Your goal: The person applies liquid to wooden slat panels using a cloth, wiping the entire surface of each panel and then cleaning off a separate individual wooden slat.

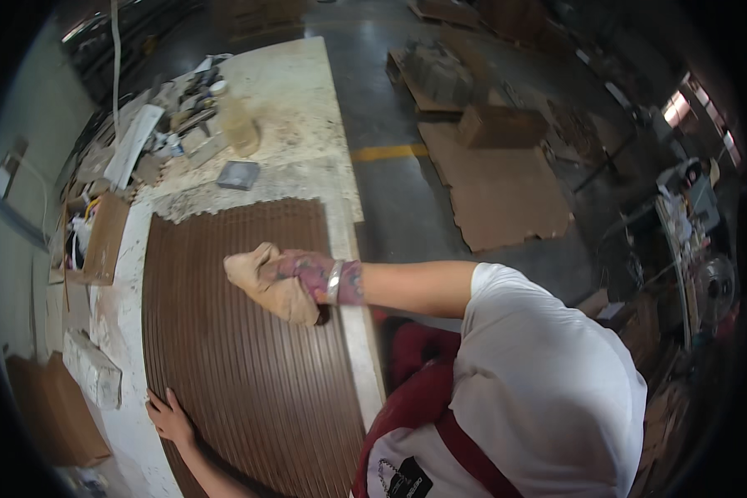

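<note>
Head view: hands (171, 417) flat on panel (241, 349)

Ribbed panel (249, 365) lies on workbench (307, 108); right hand (295, 278) on its top right part, left hand (170, 417) at its left edge. Tool clutter (183, 116) beyond fingers.

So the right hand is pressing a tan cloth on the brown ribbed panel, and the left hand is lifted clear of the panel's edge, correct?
Not quite. The head view shows the left hand resting flat on the brown ribbed panel at its left edge, not lifted clear. The right hand does press a tan cloth on it.
</note>
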The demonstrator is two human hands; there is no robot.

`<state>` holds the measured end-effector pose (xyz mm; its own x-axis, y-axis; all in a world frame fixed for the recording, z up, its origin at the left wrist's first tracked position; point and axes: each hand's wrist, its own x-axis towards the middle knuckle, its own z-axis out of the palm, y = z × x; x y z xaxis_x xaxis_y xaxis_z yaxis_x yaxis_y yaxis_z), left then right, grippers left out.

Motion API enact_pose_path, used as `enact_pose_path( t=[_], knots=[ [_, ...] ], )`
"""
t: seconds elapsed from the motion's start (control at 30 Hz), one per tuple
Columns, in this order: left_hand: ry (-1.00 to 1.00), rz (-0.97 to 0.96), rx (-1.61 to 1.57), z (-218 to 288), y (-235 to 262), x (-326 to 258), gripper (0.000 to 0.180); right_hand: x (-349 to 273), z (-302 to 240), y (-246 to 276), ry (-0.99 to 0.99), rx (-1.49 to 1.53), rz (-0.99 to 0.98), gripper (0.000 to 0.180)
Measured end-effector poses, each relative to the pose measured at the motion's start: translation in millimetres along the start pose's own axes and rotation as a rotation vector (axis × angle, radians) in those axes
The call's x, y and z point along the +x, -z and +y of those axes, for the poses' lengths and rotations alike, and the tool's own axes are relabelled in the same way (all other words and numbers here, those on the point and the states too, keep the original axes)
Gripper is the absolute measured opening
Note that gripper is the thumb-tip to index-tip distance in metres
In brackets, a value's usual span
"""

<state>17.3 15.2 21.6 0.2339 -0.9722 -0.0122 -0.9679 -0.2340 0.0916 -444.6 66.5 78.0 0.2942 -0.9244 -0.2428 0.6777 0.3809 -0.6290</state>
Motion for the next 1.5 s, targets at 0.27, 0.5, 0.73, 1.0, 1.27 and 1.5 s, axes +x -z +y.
enact_pose_path(
  t=[0.27,0.5,0.73,1.0,1.27,1.5],
  knots=[
    [-0.247,0.251,-0.393,88,67,-40,0.070,-12,-14,55,0.061,0.150,-0.076,0.044],
    [-0.026,-0.292,-1.685,306,62,-115,0.044,14,-97,4,1.026,-1.460,-0.293,0.047],
    [0.041,-0.563,-1.911,426,80,-78,0.057,21,-171,64,-0.146,0.254,-0.122,0.038],
    [-0.349,-0.166,-1.167,485,102,35,0.031,22,-224,147,-0.110,0.547,-0.155,0.066],
    [-0.446,-0.239,-1.234,562,31,167,0.097,22,-238,203,0.143,0.591,0.184,0.056],
    [-0.357,-0.178,-1.260,613,-15,194,0.085,12,-233,238,0.230,0.579,0.291,0.048]
  ],
)
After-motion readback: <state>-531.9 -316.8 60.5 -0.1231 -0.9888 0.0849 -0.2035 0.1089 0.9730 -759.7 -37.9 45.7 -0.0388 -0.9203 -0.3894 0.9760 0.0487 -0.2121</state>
